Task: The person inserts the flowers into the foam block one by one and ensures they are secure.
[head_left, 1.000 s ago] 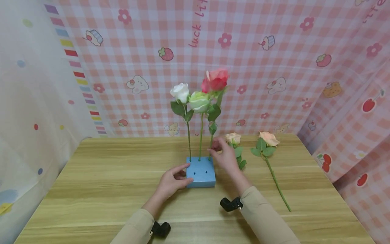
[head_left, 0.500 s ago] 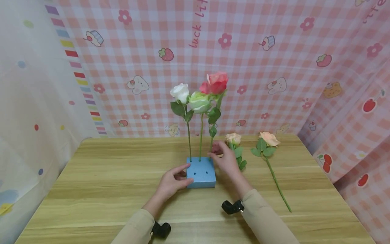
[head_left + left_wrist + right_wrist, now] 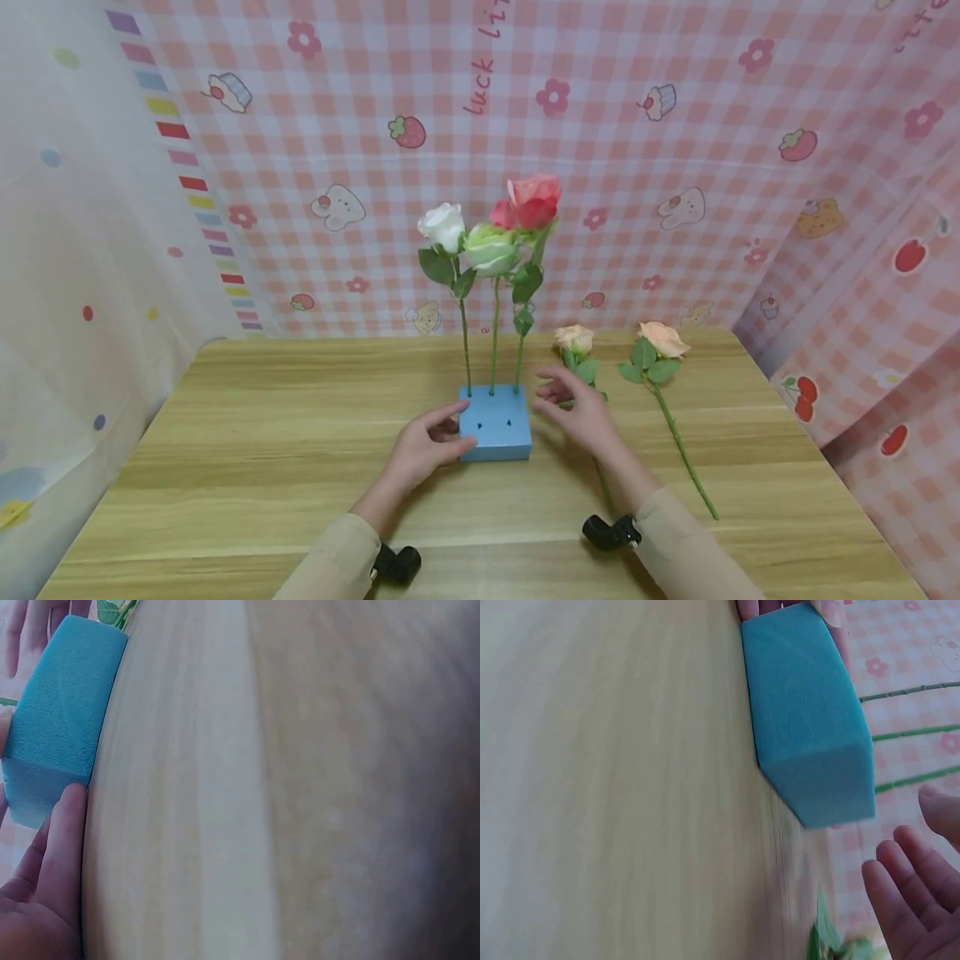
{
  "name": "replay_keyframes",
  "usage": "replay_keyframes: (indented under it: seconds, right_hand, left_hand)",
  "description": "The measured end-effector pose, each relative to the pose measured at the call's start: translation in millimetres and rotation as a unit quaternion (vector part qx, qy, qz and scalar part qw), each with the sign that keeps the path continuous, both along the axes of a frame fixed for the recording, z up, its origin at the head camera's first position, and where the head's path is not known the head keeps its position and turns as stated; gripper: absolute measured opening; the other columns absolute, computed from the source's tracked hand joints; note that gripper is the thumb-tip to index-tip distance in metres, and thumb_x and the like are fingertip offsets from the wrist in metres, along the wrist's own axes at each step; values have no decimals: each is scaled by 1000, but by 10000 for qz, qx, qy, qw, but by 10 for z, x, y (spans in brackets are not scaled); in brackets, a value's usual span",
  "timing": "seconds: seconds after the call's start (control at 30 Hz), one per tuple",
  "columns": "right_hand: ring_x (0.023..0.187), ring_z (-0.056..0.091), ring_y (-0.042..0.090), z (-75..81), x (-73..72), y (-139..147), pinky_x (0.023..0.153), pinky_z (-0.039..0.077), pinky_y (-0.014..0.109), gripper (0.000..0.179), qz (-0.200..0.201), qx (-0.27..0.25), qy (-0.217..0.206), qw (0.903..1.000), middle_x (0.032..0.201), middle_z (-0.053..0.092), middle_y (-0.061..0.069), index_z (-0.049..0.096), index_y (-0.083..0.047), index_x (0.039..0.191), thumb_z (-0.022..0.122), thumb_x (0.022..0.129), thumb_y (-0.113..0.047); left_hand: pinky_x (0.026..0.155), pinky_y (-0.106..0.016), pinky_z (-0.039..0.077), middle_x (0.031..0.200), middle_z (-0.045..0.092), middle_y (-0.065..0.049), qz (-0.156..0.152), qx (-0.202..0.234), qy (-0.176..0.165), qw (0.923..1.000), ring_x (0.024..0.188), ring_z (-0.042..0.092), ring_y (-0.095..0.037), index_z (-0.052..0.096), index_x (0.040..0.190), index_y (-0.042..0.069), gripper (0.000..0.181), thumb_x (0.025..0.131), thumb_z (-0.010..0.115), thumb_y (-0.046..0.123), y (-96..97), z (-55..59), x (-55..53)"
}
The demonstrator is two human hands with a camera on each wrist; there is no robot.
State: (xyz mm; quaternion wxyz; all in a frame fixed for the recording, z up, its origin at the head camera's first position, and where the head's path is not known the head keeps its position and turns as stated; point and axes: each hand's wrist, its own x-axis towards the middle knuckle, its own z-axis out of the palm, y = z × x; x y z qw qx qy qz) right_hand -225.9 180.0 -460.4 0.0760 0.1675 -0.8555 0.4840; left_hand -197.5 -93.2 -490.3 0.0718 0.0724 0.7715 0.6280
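A light blue foam block stands on the table, with two small dark holes showing near its front. From its back edge rise a white rose, a green-white rose and a pink-red rose, stems upright. My left hand holds the block's left side, thumb near the front corner and a finger at the back corner. Apart from the block, to its right, hovers my right hand, fingers relaxed with nothing in them. The right wrist view shows the right hand beyond the block's end.
A peach rose lies behind my right hand, which partly covers its leaves and stem. Farther right another peach rose lies with its stem toward the front. Pink checked cloth hangs behind the wooden table.
My right hand has let go of the pink-red rose's stem and moved right and slightly toward the front. That rose has sunk a little. My left hand has stayed on the block.
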Motion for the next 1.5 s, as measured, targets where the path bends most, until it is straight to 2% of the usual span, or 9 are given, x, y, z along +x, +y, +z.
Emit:
replay_keyframes:
  seconds: [0.2, 0.4, 0.67, 0.87, 1.0, 1.23, 1.5]
  right_hand:
    - [95, 66, 26, 39, 125, 231, 86, 56, 43, 48, 280, 108, -214, 9993, 107, 68, 17, 58, -6, 133, 74, 88, -3]
    - [99, 66, 31, 88, 260, 468, 85, 56, 43, 46, 423, 356, -359, 9978, 110, 68, 20, 57, -1, 133, 72, 90, -2]
    - [103, 63, 38, 178, 411, 851, 88, 55, 46, 49, 232, 655, -602, 9958, 113, 66, 23, 54, 5, 135, 72, 90, -3]
    - [108, 59, 43, 228, 512, 1136, 90, 54, 48, 55, 163, 677, -719, 9950, 118, 62, 28, 50, 7, 138, 73, 91, -8]
    - [110, 58, 41, 236, 572, 1324, 88, 54, 45, 55, -48, 794, -846, 9932, 121, 61, 27, 50, 6, 140, 72, 92, -12]
    - [104, 61, 38, 201, 651, 1592, 80, 53, 26, 54, -390, 995, -845, 9907, 116, 64, 26, 51, 9, 136, 73, 91, -10]
    - [100, 63, 30, 89, 694, 1794, 76, 53, 22, 56, -489, 1069, -1116, 9868, 115, 65, 26, 49, 12, 136, 73, 91, -9]
  left_hand:
    - [74, -32, 60, 113, 60, -13, -11, 82, -75, 9999, 98, 59, -26, 63, 135, 16, 56, 83, 83, 16, -9, 4, 6]
    - [74, -33, 60, 113, 61, -12, 7, 39, -67, 10000, 99, 60, -26, 63, 135, 16, 56, 83, 83, 17, -15, 9, 14]
    - [74, -35, 60, 115, 60, -13, 18, 77, -44, 10000, 99, 59, -26, 62, 136, 12, 57, 84, 82, 14, 6, 2, 7]
    - [75, -34, 60, 115, 60, -13, -25, 129, -117, 9998, 100, 59, -26, 63, 136, 15, 56, 83, 82, 16, -6, 12, 9]
    - [75, -33, 60, 114, 60, -13, -54, 146, -126, 9998, 99, 59, -27, 63, 136, 16, 56, 83, 82, 17, -9, 12, 5]
    - [75, -32, 60, 114, 60, -12, -52, 84, -93, 9999, 99, 59, -26, 63, 135, 17, 56, 83, 83, 18, -9, 8, 0]
    - [74, -34, 60, 114, 60, -13, 18, -8, -76, 10000, 100, 59, -27, 62, 136, 15, 55, 84, 81, 14, 6, 34, 22]
